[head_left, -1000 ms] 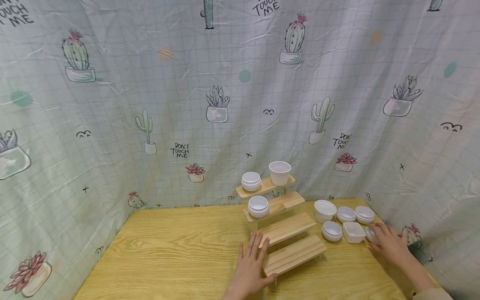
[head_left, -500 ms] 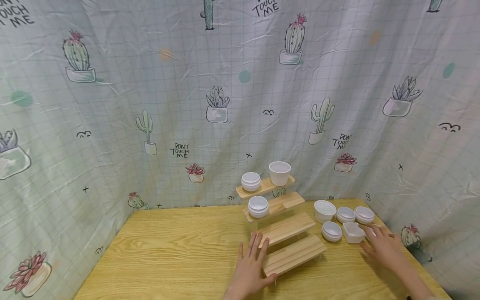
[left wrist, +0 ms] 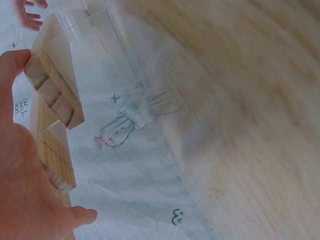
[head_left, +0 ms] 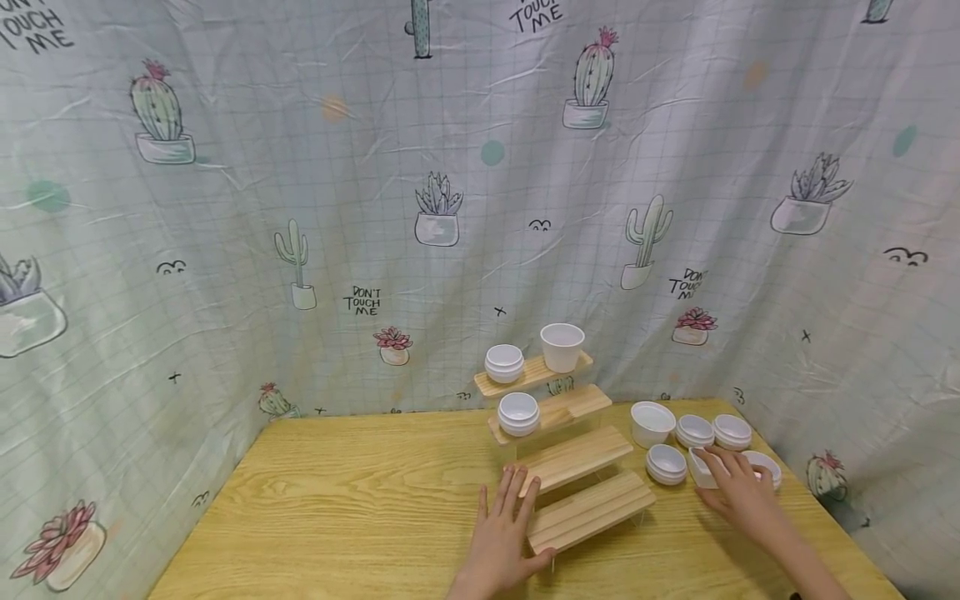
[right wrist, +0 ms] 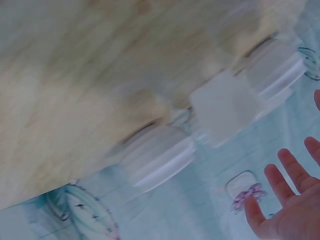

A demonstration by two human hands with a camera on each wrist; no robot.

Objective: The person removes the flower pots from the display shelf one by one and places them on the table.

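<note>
My left hand [head_left: 498, 537] rests with spread fingers against the left end of a four-step wooden display stand [head_left: 592, 510]. The left wrist view has its thumb [left wrist: 19, 59] touching the end of one board. Over a square white pot [head_left: 701, 472] reaches my right hand [head_left: 742, 498], fingers fairly straight and partly covering it in the head view. In the right wrist view those fingers are spread, apart from the square pot [right wrist: 225, 107]. A round white pot [head_left: 768, 467] sits just behind the hand, partly hidden.
On the stand's upper steps stand two round ribbed pots [head_left: 518, 415] and a taller tapered pot [head_left: 562, 347]. Several more white pots, among them a wide one [head_left: 652, 425], group to the right. A cactus-print curtain [head_left: 375, 167] closes off the back and sides of the wooden table [head_left: 337, 492].
My right hand has moved left from the round pot at the far right to over the square pot, uncovering the round one. My left hand has stayed on the stand.
</note>
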